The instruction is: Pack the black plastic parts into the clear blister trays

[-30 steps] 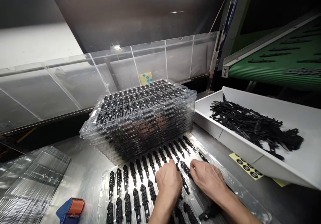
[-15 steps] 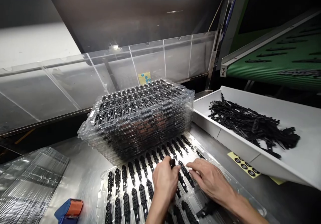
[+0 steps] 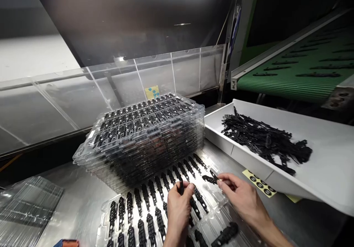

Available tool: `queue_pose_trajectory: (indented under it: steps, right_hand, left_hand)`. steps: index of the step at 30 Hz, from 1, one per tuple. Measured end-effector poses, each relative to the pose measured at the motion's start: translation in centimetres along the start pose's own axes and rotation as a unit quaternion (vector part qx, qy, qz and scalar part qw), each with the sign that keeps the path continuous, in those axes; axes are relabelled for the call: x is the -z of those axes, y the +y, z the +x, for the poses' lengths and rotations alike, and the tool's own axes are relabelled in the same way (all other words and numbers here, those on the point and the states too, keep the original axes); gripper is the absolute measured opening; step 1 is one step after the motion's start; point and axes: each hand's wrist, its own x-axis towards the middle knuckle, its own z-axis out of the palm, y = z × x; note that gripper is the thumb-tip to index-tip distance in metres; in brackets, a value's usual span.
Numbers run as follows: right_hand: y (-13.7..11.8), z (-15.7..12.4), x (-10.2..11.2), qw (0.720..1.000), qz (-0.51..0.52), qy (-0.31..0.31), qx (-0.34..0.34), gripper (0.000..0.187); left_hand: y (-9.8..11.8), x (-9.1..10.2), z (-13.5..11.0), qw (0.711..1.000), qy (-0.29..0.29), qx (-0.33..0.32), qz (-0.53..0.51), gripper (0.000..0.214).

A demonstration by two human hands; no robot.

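My left hand [image 3: 178,210] is over the clear plastic tray [image 3: 103,217], its thumb and fingers closed on a slim black plastic part [image 3: 181,188]. At the tray's right side my right hand [image 3: 245,199] pinches another black part [image 3: 210,179] between thumb and index finger, tilted above the slots. Similar black parts [image 3: 129,207] lie in rows in the tray slots. One loose part [image 3: 225,235] rests askew across the near right of the tray. My left hand and forearm hide some of the middle slots.
Behind the tray rises a tall stack of filled clear trays [image 3: 155,136]. A white bin [image 3: 326,140] with a heap of black parts [image 3: 262,136] is on the right, below a green conveyor [image 3: 290,81]. Nested clear trays [image 3: 30,206] and a blue-and-red object [image 3: 66,243] are at left.
The view has shifted, so the scene sits further left. My right hand has moved right from beside my left hand and now shows a black part at its fingertips. My left hand keeps its grip.
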Motion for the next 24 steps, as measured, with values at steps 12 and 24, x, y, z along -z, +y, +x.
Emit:
queue_pose_trajectory:
  steps: [12, 24]
  right_hand:
    - [0.4, -1.2, -2.2, 0.993, -0.057, 0.015, 0.101, 0.026]
    - [0.9, -1.4, -2.0, 0.973, -0.128, -0.065, 0.181, 0.028]
  left_hand:
    - [-0.3, 1.0, -0.6, 0.989, 0.026, 0.085, -0.121, 0.039]
    - [-0.7, 0.8, -1.1, 0.990, -0.024, 0.066, -0.122, 0.054]
